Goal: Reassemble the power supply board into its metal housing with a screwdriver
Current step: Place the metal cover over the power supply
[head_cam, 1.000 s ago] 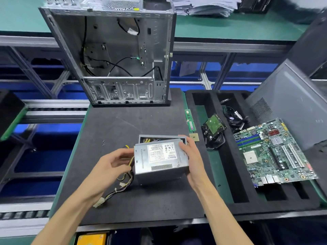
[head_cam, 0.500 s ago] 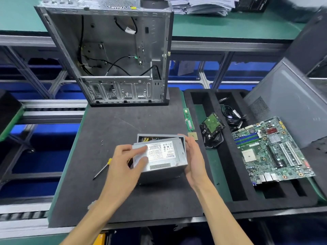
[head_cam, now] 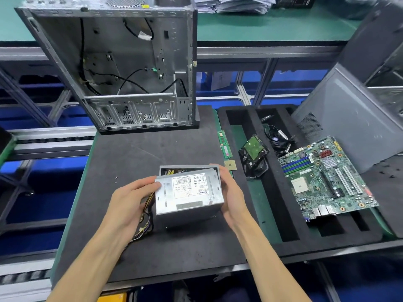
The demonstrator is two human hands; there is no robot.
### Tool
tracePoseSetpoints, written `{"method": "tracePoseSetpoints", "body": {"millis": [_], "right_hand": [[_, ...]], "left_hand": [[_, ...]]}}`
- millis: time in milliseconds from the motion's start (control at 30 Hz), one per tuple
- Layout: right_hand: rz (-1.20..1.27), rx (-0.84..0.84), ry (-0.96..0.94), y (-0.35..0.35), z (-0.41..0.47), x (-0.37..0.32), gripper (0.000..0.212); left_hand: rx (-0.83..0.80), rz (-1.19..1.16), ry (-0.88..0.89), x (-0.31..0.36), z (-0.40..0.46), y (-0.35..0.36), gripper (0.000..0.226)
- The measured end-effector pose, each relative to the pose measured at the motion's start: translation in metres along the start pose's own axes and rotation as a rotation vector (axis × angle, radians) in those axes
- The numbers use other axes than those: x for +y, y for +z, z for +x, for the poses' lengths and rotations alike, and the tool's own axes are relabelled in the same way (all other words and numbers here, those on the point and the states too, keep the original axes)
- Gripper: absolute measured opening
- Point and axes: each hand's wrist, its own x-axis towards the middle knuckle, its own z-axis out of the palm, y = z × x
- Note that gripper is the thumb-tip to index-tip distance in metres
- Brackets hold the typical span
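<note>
One power supply housing, grey metal box, held above the dark mat on the table, near its front middle. White label on its top face, a grey strip below the label, slots along both top edges. Behind it a second open metal shell sits on the mat, yellow wires visible inside. One bundle of coloured wires hangs from the box's left side down to the mat.

Two hands. Left hand grip: fingers curled on the box's left top edge. Right hand grip: fingers wrapped around the right side, fingertips at the far right corner.

One open computer case stands upright at the mat's far edge, black cables inside. Two small screws on the mat, left of the box. One foam tray to the right holds one motherboard, one hard drive, one tangle of black cables. Two RAM sticks and one CPU chip lie between mat and tray. One grey side panel leans far right.
</note>
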Motion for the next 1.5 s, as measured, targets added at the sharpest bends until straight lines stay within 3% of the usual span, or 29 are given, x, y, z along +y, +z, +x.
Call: {"method": "tracePoseSetpoints", "body": {"millis": [333,467,700,767,833,1100,1367,1500], "right_hand": [[-0.134,-0.126,0.035,0.004,0.000,-0.002,0.046],[-0.065,-0.144,0.054,0.004,0.002,0.000,0.034],[0.011,-0.145,0.023,0.002,0.003,-0.004,0.041],[0.025,-0.142,0.028,0.003,0.004,-0.004,0.042],[0.030,-0.147,0.035,0.003,0.005,-0.004,0.043],[0.014,-0.155,0.050,0.009,0.006,-0.007,0.048],[0.030,-0.158,0.057,0.008,0.007,-0.006,0.043],[0.003,-0.138,0.075,0.006,0.009,-0.008,0.026]], "left_hand": [[0.101,0.193,0.204,0.000,-0.002,0.011,0.016],[0.125,0.218,0.274,-0.003,0.004,0.012,0.016],[-0.130,0.232,0.094,-0.002,0.025,-0.001,0.038],[-0.309,0.197,0.013,-0.001,0.028,-0.001,0.033],[-0.368,0.217,0.032,0.000,0.031,-0.001,0.028],[-0.170,0.252,0.110,-0.001,0.032,0.005,0.015],[-0.215,0.271,0.135,-0.003,0.022,0.006,0.021],[-0.175,0.371,0.223,-0.005,0.019,0.012,0.020]]}}
